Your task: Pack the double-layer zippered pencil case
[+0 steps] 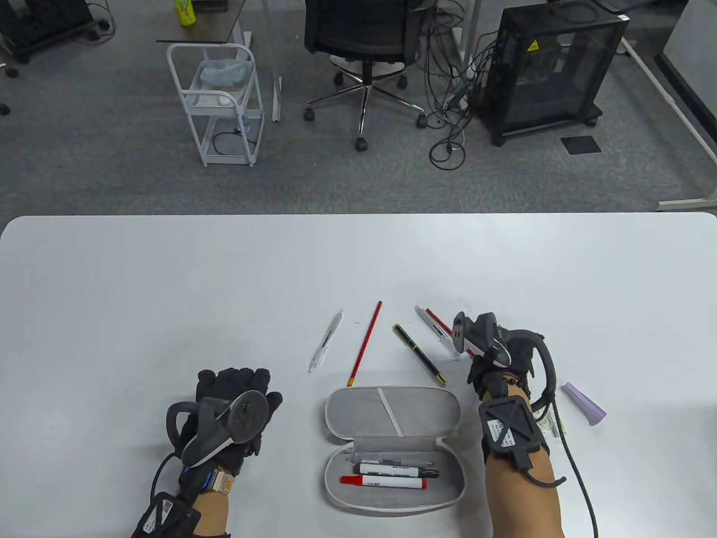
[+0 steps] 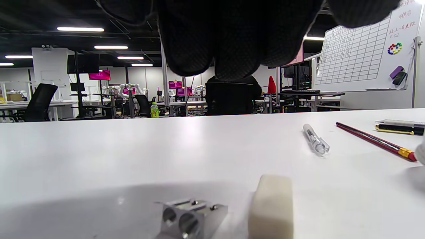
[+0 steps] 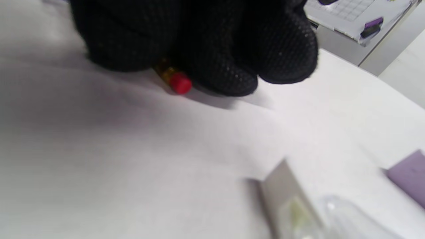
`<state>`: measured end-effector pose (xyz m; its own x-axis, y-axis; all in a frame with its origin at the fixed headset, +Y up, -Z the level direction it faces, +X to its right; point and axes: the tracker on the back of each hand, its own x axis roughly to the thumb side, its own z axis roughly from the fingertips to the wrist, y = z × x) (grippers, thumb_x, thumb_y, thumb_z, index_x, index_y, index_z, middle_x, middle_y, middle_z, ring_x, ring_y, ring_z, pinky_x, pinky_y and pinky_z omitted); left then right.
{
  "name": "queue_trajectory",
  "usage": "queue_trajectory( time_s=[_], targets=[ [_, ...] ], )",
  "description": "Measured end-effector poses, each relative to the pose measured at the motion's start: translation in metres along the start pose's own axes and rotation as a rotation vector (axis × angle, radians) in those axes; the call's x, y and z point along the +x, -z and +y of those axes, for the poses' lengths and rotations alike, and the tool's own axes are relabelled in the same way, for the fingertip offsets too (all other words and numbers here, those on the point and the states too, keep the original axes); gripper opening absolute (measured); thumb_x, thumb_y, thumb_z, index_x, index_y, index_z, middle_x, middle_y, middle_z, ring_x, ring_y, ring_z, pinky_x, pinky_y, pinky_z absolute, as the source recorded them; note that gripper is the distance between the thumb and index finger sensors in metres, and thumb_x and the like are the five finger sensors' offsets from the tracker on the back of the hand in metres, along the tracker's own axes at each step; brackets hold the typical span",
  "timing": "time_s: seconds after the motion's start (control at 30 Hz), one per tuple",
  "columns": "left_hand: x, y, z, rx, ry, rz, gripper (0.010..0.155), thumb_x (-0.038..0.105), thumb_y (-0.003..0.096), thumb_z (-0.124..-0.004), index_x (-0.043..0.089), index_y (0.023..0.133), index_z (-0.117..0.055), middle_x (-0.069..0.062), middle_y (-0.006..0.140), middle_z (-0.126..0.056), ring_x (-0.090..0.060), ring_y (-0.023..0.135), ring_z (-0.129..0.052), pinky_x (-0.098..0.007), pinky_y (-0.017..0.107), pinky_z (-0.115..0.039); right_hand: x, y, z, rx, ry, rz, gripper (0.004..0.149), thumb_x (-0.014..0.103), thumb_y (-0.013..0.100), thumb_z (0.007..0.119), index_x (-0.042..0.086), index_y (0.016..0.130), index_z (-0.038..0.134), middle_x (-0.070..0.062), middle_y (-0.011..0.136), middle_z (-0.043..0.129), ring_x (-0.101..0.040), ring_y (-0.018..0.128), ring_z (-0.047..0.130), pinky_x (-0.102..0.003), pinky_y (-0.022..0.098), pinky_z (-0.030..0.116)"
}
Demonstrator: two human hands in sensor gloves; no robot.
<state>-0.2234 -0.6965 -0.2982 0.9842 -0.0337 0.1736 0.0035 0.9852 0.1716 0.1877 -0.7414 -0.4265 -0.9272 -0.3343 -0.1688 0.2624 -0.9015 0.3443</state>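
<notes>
Table view has the pencil case [image 1: 392,448] lying open between my wrists, two markers [image 1: 392,475] already in its near half. I judge I'm mid-loading: my right hand [image 1: 496,358] curls over a red-tipped pencil [image 3: 177,81] up by the loose pens, fingers closing on it. Next it must lift cleanly and go into the case. My left hand [image 1: 235,414] rests idle, fingers loosely bent, holding nothing.

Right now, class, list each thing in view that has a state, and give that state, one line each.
pencil case: unzipped, lying open, markers inside.
red marker: capped, in the case.
left hand: holding nothing.
right hand: fingers curled round a red-ended pencil.
black pen: capped, on the table.
</notes>
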Motion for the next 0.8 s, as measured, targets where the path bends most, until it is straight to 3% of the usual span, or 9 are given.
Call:
queue_trajectory(
  time_s=[0.1,0.23,0.43,0.6,0.73,0.8],
  targets=[
    [0.002,0.000,0.000,0.003,0.003,-0.004,0.053,0.057,0.0486,-0.063,0.028,0.090,-0.080,-0.001,0.094,-0.089,-0.035,0.091,-0.087,-0.060,0.072,-0.059,-0.006,0.005,0.000,0.129,0.041,-0.003,0.051,0.043,0.040,0.085,0.007,0.077,0.085,-0.004,0.061,0.099,-0.030,0.063,0.093,-0.058,0.070,0.051],
    [0.002,0.000,-0.001,0.003,0.003,-0.006,0.052,0.056,0.0490,-0.064,0.029,0.089,-0.080,-0.001,0.094,-0.089,-0.035,0.091,-0.087,-0.060,0.072,-0.059,-0.011,0.008,0.004,0.157,0.111,0.011,0.056,0.048,0.040,0.086,0.003,0.072,0.085,-0.004,0.055,0.097,-0.029,0.057,0.092,-0.058,0.068,0.053],
    [0.003,0.000,-0.001,-0.007,-0.001,-0.017,0.052,0.056,0.0489,-0.064,0.028,0.090,-0.080,-0.001,0.094,-0.090,-0.035,0.091,-0.087,-0.060,0.072,-0.059,-0.019,-0.005,0.008,0.005,0.169,0.010,0.054,0.052,0.037,0.086,0.008,0.069,0.090,-0.002,0.050,0.098,-0.028,0.054,0.093,-0.057,0.067,0.053],
    [0.004,0.002,-0.002,-0.021,-0.014,-0.024,0.053,0.057,0.0486,-0.064,0.028,0.090,-0.080,-0.001,0.094,-0.089,-0.036,0.091,-0.087,-0.060,0.072,-0.059,-0.023,-0.052,-0.015,-0.237,0.203,-0.173,0.053,0.051,0.037,0.086,0.011,0.071,0.089,-0.003,0.051,0.098,-0.029,0.055,0.093,-0.057,0.067,0.053],
    [0.005,0.002,-0.004,-0.034,-0.003,-0.024,0.053,0.058,0.0486,-0.064,0.028,0.090,-0.080,-0.001,0.094,-0.089,-0.036,0.092,-0.087,-0.060,0.072,-0.059,-0.001,-0.122,-0.029,-0.402,0.128,-0.449,0.052,0.051,0.037,0.086,0.013,0.072,0.089,-0.002,0.052,0.098,-0.028,0.056,0.093,-0.058,0.068,0.052],
    [0.005,0.002,-0.004,-0.035,-0.002,-0.023,0.053,0.058,0.0484,-0.065,0.028,0.090,-0.079,-0.001,0.094,-0.089,-0.036,0.091,-0.087,-0.060,0.072,-0.059,0.014,-0.154,-0.026,-0.426,0.057,-0.643,0.052,0.052,0.036,0.085,0.014,0.072,0.089,-0.001,0.053,0.098,-0.027,0.057,0.093,-0.057,0.068,0.053]
  ],
)
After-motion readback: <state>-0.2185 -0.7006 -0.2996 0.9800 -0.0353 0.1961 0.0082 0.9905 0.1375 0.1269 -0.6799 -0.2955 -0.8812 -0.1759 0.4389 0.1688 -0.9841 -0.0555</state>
